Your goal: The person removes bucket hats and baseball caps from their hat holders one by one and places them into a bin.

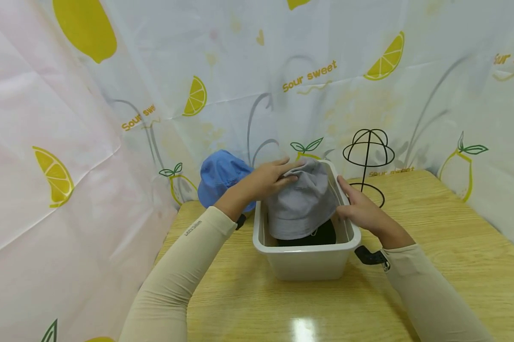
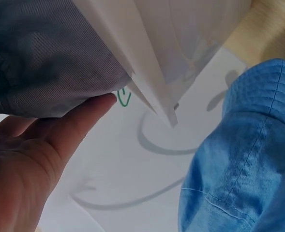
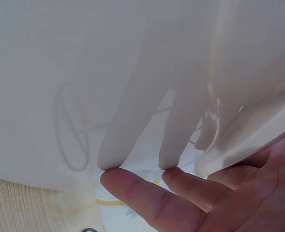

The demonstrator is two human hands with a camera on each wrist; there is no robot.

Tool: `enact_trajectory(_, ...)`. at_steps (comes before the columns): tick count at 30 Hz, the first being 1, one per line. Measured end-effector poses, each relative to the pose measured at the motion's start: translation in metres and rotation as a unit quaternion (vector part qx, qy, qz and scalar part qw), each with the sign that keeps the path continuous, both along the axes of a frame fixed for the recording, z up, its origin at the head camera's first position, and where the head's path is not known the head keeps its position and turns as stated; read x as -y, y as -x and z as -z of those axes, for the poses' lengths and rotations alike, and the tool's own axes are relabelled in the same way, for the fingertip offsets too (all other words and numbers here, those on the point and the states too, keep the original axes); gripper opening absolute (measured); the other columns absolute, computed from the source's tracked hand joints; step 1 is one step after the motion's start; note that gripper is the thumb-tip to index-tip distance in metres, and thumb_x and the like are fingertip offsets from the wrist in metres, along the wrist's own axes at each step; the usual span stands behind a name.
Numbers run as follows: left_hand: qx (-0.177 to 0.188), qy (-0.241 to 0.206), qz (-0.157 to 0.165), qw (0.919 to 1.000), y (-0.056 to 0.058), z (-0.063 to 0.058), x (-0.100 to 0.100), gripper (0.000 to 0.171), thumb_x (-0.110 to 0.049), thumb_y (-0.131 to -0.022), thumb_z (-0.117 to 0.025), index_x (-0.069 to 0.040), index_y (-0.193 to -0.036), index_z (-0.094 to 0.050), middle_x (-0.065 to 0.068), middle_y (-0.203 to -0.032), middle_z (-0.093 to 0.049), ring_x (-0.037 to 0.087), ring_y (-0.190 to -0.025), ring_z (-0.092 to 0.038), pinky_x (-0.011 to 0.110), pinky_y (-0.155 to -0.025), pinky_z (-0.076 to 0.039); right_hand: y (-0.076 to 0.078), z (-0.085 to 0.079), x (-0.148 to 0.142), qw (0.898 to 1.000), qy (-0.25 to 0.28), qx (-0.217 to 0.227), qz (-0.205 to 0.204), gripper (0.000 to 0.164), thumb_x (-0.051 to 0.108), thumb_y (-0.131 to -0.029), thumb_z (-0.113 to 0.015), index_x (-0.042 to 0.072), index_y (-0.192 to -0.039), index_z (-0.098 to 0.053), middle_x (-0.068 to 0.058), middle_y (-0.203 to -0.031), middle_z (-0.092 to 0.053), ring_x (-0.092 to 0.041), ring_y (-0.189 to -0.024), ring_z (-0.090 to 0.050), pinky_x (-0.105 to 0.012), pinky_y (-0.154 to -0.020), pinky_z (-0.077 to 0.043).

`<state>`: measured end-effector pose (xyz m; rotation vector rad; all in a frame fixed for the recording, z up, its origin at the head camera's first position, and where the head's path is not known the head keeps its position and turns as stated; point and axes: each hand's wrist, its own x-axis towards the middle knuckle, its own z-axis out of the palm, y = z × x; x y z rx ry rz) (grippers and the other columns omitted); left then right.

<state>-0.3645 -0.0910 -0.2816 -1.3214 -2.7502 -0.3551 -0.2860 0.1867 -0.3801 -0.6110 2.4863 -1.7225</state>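
A blue bucket hat (image 1: 222,173) sits left of the left fingers (image 1: 289,167), which lie nearly straight on the gray bucket hat (image 1: 303,202); pinching, I cannot tell. It slants nearer and rightward from them, inside the white bin (image 1: 306,264). The right fingers (image 1: 347,189) grip the bin's rim.

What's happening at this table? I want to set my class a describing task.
A person's left hand touches a gray hat, which lies tilted in the mouth of a white tub, above something black. Their right hand holds the tub's right edge. A blue hat is to the tub's left, and a black wire stand, with no hat on it, stands to the right.
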Motion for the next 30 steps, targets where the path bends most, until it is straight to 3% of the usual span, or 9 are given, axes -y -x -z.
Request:
enact_trajectory(7, 0.021, 0.04, 0.017, 0.9988, 0.001, 0.004, -0.007, 0.061, -0.044, -0.107, -0.052, -0.031, -0.164, -0.033, 0.011, -0.166, -0.038, 0.033, -0.154, -0.035, 0.047, -0.124, -0.032, 0.0, 0.0, 0.0, 1.0, 0.0, 0.006, 0.0, 0.106, -0.003, -0.084, -0.055, 0.011, -0.166, 0.01, -0.023, -0.172, 0.006, -0.051, -0.147, -0.027, -0.063, -0.095, -0.052)
enact_trajectory(14, 0.011, 0.083, 0.019, 0.9963, 0.004, 0.009, -0.016, 0.076, -0.056, -0.102, -0.057, -0.032, -0.166, -0.024, -0.002, -0.17, -0.03, 0.023, -0.156, -0.032, 0.04, -0.126, -0.028, 0.0, -0.001, 0.0, 1.0, -0.006, 0.008, -0.002, 0.105, -0.003, -0.085, -0.055, 0.011, -0.165, 0.011, -0.024, -0.172, 0.005, -0.049, -0.144, -0.031, -0.054, -0.091, -0.053)
enact_trajectory(19, 0.011, 0.106, 0.018, 0.9941, 0.007, 0.015, -0.021, 0.082, -0.058, -0.099, -0.062, -0.032, -0.166, -0.023, 0.0, -0.17, -0.032, 0.023, -0.153, -0.037, 0.039, -0.125, -0.031, 0.001, 0.0, 0.0, 1.0, -0.005, 0.009, -0.005, 0.106, -0.003, -0.085, -0.055, 0.013, -0.166, 0.011, -0.026, -0.172, 0.003, -0.048, -0.14, -0.036, -0.049, -0.09, -0.052)
enact_trajectory(25, 0.063, 0.128, 0.02, 0.9895, 0.008, 0.022, -0.029, 0.084, -0.058, -0.098, -0.064, -0.038, -0.166, -0.019, 0.01, -0.168, -0.035, 0.029, -0.153, -0.037, 0.044, -0.123, -0.034, 0.002, 0.001, -0.001, 1.0, -0.01, 0.006, -0.006, 0.106, -0.003, -0.084, -0.054, 0.011, -0.165, 0.012, -0.027, -0.171, 0.002, -0.049, -0.139, -0.036, -0.048, -0.087, -0.051)
enact_trajectory(30, 0.077, 0.167, 0.009, 0.9828, 0.005, 0.026, -0.036, 0.084, -0.062, -0.097, -0.06, -0.044, -0.165, -0.014, 0.016, -0.169, -0.028, 0.031, -0.154, -0.035, 0.045, -0.124, -0.032, 0.002, 0.001, -0.002, 1.0, -0.014, 0.007, -0.003, 0.106, -0.003, -0.084, -0.054, 0.011, -0.165, 0.013, -0.026, -0.172, 0.003, -0.049, -0.14, -0.034, -0.049, -0.087, -0.052)
